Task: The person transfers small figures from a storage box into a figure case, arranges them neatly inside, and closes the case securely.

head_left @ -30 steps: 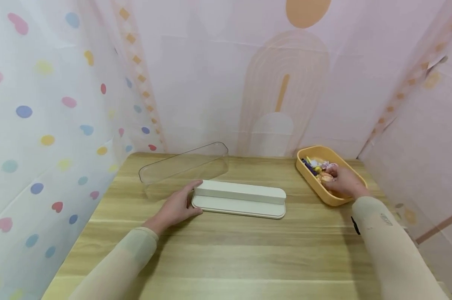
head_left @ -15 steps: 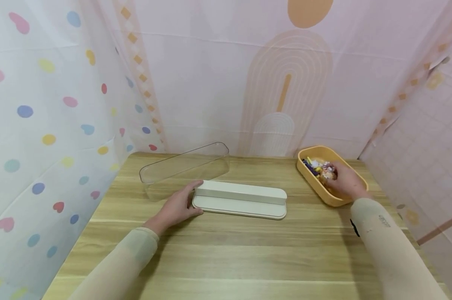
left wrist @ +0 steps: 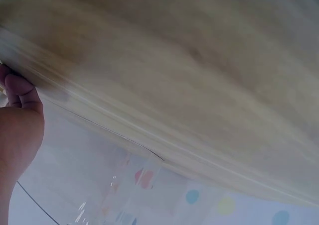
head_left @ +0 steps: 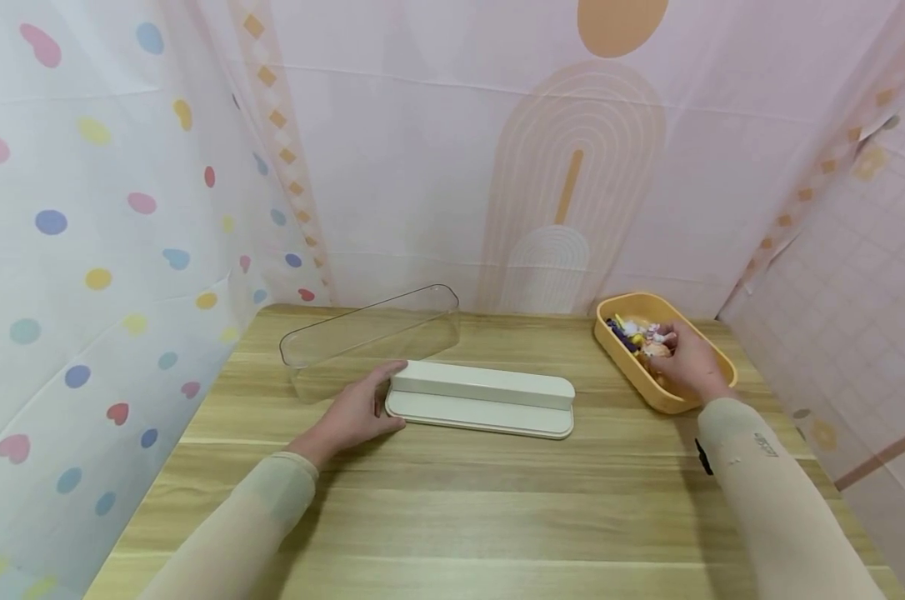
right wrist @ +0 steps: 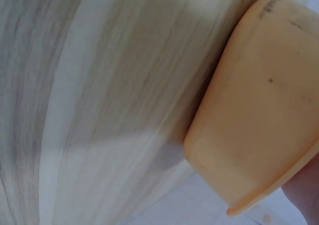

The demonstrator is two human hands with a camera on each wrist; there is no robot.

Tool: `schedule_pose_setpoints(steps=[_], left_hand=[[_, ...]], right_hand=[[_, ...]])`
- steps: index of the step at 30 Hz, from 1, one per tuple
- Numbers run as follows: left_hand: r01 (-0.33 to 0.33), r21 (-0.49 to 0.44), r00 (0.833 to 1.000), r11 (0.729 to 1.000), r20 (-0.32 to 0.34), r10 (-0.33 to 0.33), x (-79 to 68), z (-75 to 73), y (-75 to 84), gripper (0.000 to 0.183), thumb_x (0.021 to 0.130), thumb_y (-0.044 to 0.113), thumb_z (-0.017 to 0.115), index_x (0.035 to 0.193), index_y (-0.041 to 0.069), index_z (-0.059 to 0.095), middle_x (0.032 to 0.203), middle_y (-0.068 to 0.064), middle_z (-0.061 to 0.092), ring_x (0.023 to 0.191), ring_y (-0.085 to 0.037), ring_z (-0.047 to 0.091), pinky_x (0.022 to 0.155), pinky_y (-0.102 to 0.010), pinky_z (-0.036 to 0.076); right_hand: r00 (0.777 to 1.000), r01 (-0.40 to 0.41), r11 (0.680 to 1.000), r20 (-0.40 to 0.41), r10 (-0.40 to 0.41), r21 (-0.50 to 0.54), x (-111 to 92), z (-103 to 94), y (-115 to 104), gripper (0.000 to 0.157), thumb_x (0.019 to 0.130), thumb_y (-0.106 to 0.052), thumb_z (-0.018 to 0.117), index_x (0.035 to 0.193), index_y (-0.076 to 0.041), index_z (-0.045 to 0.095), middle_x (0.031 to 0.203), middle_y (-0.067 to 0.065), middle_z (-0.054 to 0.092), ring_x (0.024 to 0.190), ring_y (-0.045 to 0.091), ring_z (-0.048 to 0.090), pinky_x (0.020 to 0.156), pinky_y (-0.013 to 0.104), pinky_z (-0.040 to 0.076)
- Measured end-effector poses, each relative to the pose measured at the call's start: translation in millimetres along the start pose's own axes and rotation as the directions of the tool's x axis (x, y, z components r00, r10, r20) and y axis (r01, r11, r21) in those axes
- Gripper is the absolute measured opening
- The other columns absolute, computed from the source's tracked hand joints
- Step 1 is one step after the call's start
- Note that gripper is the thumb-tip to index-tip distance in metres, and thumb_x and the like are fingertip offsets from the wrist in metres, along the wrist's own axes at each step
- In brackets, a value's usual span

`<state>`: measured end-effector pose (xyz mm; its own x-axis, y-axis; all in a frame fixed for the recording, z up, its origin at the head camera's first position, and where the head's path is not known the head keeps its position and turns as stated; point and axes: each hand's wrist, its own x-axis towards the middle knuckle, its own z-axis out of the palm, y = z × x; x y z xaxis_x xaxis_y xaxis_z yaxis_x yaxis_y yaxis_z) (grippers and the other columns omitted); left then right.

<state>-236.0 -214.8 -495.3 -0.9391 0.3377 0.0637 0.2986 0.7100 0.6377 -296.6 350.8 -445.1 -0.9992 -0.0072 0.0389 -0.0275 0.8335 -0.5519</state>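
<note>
A long off-white stepped stand (head_left: 478, 404) lies on the wooden table in the head view. My left hand (head_left: 351, 421) grips its left end, thumb at the front edge and fingers at the back. At the right, my right hand (head_left: 688, 358) reaches into an orange tray (head_left: 625, 375) of small toy figurines (head_left: 628, 332). Its thumb and fingers close around a small pale-orange and white figurine (head_left: 657, 350), partly hidden by the hand. The right wrist view shows mostly the outside of the tray (right wrist: 259, 100); the left wrist view catches the left hand (left wrist: 20, 130) at its edge.
Behind the stand, a clear plastic cover (head_left: 370, 333) rests on the table (head_left: 497, 517), its open side up. Patterned cloth (head_left: 422, 167) hangs around the back and both sides. A dark band (head_left: 703, 457) shows at the right sleeve.
The right hand's fingers have shifted slightly among the figurines, and the figurine between them has turned or moved a little. The left hand and the stand stay where they were.
</note>
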Motion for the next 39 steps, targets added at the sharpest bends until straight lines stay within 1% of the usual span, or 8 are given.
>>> schedule_pose_setpoints(steps=[6,9,13,18,21,28,33,39], left_hand=[[0.002,-0.001,1.0,1.0,0.001,-0.002,-0.3,-0.3,-0.3,0.094,0.085,0.021,0.092,0.163,0.023,0.039,0.086,-0.005,0.063,0.067,-0.012,0.052,0.063,-0.025,0.046],[-0.001,0.005,1.0,1.0,-0.008,0.001,-0.8,0.0,-2.0,0.095,0.085,0.023,0.093,0.163,0.023,0.04,0.105,-0.008,0.07,0.069,-0.012,0.052,0.066,-0.025,0.047],[0.001,-0.001,1.0,1.0,-0.012,-0.001,0.0,0.8,-3.9,0.095,0.085,0.024,0.093,0.163,0.023,0.04,0.129,-0.011,0.069,0.071,-0.013,0.051,0.069,-0.026,0.047],[-0.011,-0.004,1.0,1.0,-0.018,0.011,0.9,0.8,-5.4,0.095,0.084,0.024,0.093,0.164,0.021,0.04,0.136,-0.012,0.067,0.071,-0.013,0.052,0.069,-0.026,0.048],[-0.02,0.004,1.0,1.0,-0.023,0.02,1.5,1.4,-5.4,0.095,0.084,0.024,0.094,0.163,0.021,0.041,0.142,-0.012,0.065,0.072,-0.013,0.052,0.07,-0.026,0.048],[-0.002,0.005,1.0,1.0,-0.015,0.002,1.4,4.5,-8.5,0.095,0.084,0.024,0.093,0.163,0.023,0.04,0.138,-0.011,0.067,0.073,-0.013,0.053,0.07,-0.026,0.048],[0.014,-0.015,1.0,1.0,-0.01,-0.015,-0.6,4.3,-7.1,0.096,0.085,0.023,0.093,0.165,0.023,0.039,0.137,-0.009,0.067,0.072,-0.013,0.052,0.069,-0.026,0.047],[0.003,-0.023,1.0,1.0,-0.021,-0.003,1.9,2.6,-4.7,0.096,0.085,0.023,0.093,0.165,0.024,0.039,0.147,-0.008,0.064,0.073,-0.013,0.052,0.07,-0.026,0.048]], right_hand=[[1.0,-0.024,0.999,0.006,0.024,0.027,-3.2,-3.5,-2.6,0.058,0.092,-0.023,0.08,0.134,0.003,0.05,0.132,0.034,0.06,0.117,0.043,0.058,0.1,0.055,0.049],[0.999,-0.03,0.998,0.015,0.029,0.054,-3.3,-7.6,-5.9,0.06,0.095,-0.026,0.078,0.139,0.002,0.048,0.137,0.037,0.059,0.123,0.046,0.058,0.103,0.058,0.048],[1.0,-0.012,0.996,-0.021,0.014,0.092,-0.4,-14.6,-17.3,0.059,0.095,-0.028,0.079,0.138,0.001,0.051,0.134,0.039,0.065,0.121,0.047,0.063,0.094,0.05,0.054],[1.0,0.01,0.982,-0.024,-0.005,0.19,2.6,-20.6,-49.7,0.061,0.095,-0.03,0.081,0.14,-0.001,0.052,0.141,0.037,0.061,0.125,0.048,0.064,0.082,0.033,0.057],[0.999,0.041,0.971,-0.016,-0.038,0.236,3.8,-17.6,-73.6,0.06,0.094,-0.028,0.081,0.14,-0.003,0.053,0.144,0.033,0.061,0.127,0.046,0.064,0.079,0.028,0.057],[0.987,0.163,0.952,-0.035,-0.16,0.258,7.6,4.5,-119.6,0.059,0.09,-0.023,0.086,0.138,-0.004,0.058,0.139,0.027,0.068,0.13,0.041,0.065,0.094,0.043,0.056],[0.962,0.268,0.914,-0.036,-0.27,0.303,9.0,16.9,-147.1,0.057,0.086,-0.016,0.09,0.133,-0.003,0.061,0.132,0.024,0.072,0.127,0.038,0.068,0.096,0.041,0.057],[0.945,0.301,0.891,0.023,-0.328,0.339,9.1,27.1,-174.8,0.058,0.085,-0.019,0.092,0.132,-0.007,0.061,0.132,0.019,0.073,0.128,0.036,0.068,0.1,0.049,0.056]])
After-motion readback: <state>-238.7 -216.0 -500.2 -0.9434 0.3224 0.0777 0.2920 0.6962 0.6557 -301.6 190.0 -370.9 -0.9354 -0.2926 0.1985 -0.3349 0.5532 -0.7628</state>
